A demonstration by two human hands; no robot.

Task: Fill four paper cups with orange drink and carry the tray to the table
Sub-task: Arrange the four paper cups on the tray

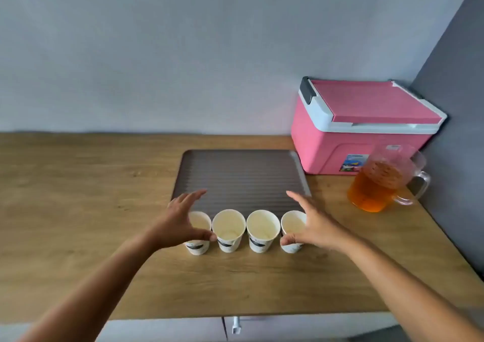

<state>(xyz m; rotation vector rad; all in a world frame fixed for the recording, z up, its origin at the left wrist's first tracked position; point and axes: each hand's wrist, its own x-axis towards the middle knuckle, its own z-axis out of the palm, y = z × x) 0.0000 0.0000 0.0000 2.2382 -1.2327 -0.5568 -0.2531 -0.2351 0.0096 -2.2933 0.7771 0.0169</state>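
A home kitchen corner: wooden counter [78, 197] against plain wall, with a pink cooler [361, 129].

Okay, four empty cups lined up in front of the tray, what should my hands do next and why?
Probably lift the outer cups onto the tray: the left hand and right hand flank the four paper cups, all empty, on the counter.

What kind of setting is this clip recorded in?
Probably a home or office kitchenette corner: a wooden countertop against plain walls, with a pink cooler box, a pitcher of orange drink and a cabinet front below.
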